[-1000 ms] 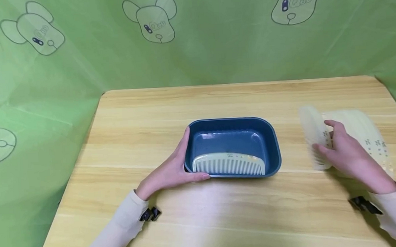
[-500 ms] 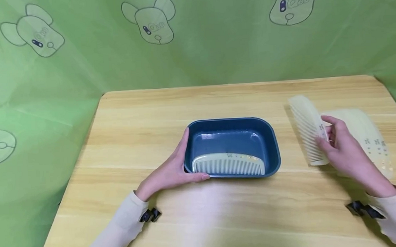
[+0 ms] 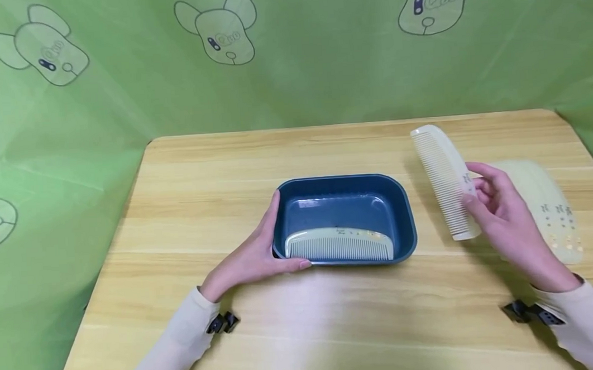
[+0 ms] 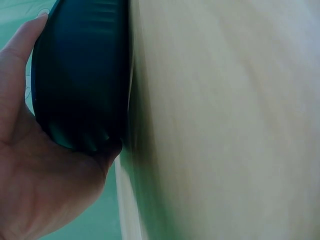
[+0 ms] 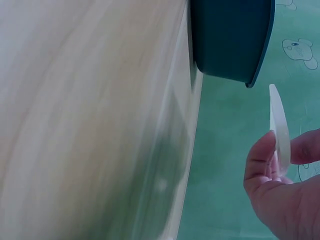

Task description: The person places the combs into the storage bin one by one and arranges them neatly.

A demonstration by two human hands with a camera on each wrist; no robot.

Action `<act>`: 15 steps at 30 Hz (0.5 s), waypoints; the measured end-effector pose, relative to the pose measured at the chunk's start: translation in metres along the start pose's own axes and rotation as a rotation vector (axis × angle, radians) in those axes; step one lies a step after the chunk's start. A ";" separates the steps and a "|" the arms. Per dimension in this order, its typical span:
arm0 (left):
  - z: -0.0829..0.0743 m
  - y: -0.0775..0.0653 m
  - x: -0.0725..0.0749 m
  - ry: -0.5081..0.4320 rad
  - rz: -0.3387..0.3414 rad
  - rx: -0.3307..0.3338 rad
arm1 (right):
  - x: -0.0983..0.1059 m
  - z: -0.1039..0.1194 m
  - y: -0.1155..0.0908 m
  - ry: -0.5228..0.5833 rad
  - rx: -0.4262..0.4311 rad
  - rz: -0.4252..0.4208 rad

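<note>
Right of centre, the right hand (image 3: 506, 213) pinched a pale comb (image 3: 444, 177) between its fingers. At centre, the left hand (image 3: 252, 259) gripped a blue basin (image 3: 410, 224) holding another comb (image 3: 338, 236).

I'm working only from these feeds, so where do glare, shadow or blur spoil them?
Head view: pale glare on the tabletop below the blue tray, small highlights inside it, teeth of the held comb readable; left wrist: tray's side very dark, tabletop grain blurred; right wrist: tabletop soft too, with a broad dark shadow.
</note>
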State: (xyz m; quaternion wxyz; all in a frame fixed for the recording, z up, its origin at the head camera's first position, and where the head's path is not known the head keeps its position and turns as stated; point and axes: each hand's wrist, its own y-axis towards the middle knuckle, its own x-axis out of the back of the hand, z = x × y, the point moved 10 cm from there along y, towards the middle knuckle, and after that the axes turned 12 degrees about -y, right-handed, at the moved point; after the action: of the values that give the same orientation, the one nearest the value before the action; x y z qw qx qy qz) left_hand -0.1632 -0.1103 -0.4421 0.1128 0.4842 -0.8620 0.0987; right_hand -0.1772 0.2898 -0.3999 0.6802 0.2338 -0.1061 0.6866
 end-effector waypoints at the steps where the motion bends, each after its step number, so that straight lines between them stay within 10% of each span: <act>1: -0.001 0.000 0.000 0.002 0.001 0.000 | -0.001 0.002 0.000 0.036 0.008 0.001; 15: 0.001 0.000 0.000 0.013 0.002 0.030 | -0.028 0.026 0.002 0.259 0.071 0.052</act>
State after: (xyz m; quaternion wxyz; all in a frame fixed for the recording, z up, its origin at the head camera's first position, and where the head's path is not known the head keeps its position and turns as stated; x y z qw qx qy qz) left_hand -0.1633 -0.1111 -0.4433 0.1110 0.4845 -0.8600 0.1151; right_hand -0.1752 0.2534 -0.3903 0.6614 0.1643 0.0011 0.7318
